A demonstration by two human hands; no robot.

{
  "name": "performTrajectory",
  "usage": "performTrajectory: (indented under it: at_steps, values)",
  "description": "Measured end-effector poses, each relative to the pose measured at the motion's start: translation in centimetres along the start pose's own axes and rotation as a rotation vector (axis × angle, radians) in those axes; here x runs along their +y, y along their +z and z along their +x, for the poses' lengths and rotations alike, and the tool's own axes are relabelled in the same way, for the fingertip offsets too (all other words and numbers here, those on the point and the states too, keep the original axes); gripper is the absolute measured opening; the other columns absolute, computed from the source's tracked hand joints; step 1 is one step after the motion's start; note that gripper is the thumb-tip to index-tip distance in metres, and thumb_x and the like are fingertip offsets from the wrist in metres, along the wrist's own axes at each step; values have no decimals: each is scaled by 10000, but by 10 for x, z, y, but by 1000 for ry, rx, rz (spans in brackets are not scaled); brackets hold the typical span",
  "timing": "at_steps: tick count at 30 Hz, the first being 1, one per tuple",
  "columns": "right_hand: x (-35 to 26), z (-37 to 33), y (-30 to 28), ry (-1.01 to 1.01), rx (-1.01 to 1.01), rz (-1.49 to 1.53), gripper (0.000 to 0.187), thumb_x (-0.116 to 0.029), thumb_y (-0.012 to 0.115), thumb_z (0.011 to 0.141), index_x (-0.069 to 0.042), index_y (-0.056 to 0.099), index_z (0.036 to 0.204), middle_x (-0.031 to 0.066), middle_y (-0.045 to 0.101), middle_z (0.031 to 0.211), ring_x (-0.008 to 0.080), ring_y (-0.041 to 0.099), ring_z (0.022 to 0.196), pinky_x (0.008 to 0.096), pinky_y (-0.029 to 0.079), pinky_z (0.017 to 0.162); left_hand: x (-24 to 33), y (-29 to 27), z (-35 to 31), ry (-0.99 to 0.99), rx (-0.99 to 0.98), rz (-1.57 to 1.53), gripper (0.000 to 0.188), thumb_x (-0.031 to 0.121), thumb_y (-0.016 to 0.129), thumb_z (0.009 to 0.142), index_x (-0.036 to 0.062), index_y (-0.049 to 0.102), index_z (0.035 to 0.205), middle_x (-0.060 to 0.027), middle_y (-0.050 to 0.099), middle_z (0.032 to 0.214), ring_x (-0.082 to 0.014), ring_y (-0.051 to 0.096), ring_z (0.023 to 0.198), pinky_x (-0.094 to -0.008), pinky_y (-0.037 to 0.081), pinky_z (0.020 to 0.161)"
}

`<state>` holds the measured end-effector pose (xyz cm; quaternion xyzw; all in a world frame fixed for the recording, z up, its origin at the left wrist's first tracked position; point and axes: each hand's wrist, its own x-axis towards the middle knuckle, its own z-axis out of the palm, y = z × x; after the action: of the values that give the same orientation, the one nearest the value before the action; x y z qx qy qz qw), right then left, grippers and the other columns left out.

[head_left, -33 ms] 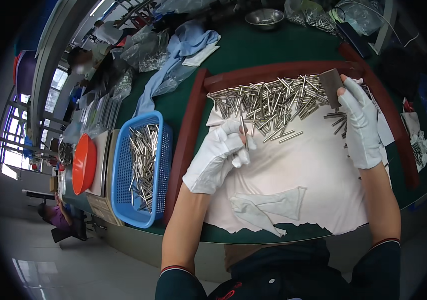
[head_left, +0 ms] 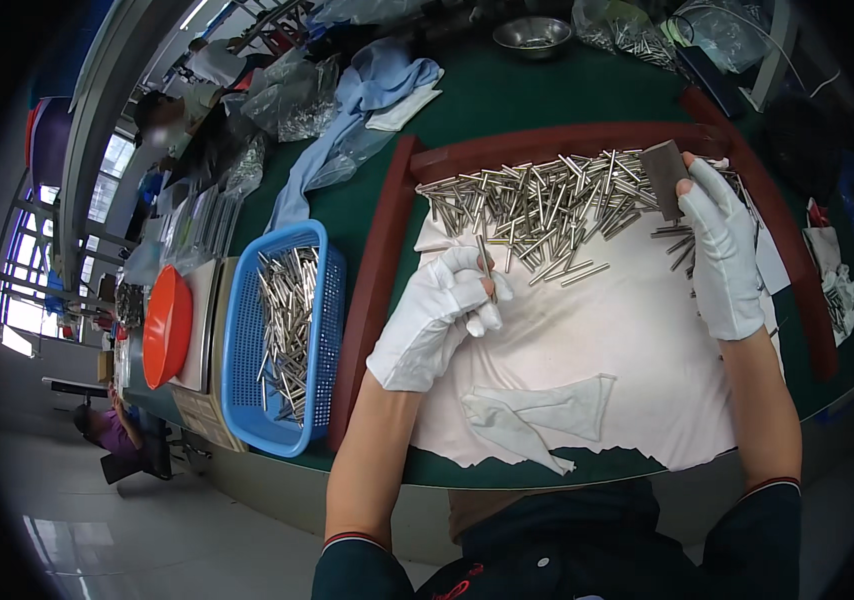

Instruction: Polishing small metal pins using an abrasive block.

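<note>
Gloved hands sorting thin metal rods on a white cloth

A single metal rod point(head_left: 486, 262) stands pinched between the fingertips of the left hand point(head_left: 434, 318), just left of the frame's centre, directly below the pile of rods point(head_left: 547, 203) spread across the upper middle. The right hand point(head_left: 719, 252), at right, has its fingers closed around a flat grey plate point(head_left: 664, 176) set against the pile's right end. All lie on the white cloth point(head_left: 607, 350) inside a dark red frame point(head_left: 377, 270); a blue basket point(head_left: 247, 340) of rods sits at left on the green table point(head_left: 507, 100).

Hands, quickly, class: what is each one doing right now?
Left hand: closed, pinching one thin metal rod.
Right hand: closed, gripping a flat grey plate.
</note>
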<state>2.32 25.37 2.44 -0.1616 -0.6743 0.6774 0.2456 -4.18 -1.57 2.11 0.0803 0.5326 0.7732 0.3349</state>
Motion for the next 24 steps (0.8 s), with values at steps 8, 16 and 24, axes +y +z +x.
performTrajectory:
  at_steps: [8,16,24]
  values:
    - [5,-5,10,76,-101,-87,723,-425,656,820,50,438,1319,83,558,1185,113,506,1036,221,355,858,4,2,-18,6,397,306,254,-17,619,794,-35,516,1026,-126,668,822,-130,625,616,-188,455,532]
    - [5,-9,15,98,-123,-103,686,-365,688,821,45,444,1314,56,599,1065,83,518,979,192,375,843,4,-5,-18,9,381,225,307,-21,638,783,-45,523,1067,-123,668,819,-133,639,667,-204,481,576]
    - [12,-13,19,-83,-132,-174,654,-170,723,758,50,437,1303,93,518,1172,159,518,1030,280,371,968,-2,-2,-18,-1,327,158,350,-21,615,808,-40,516,1143,-137,661,808,-147,645,652,-216,503,577]
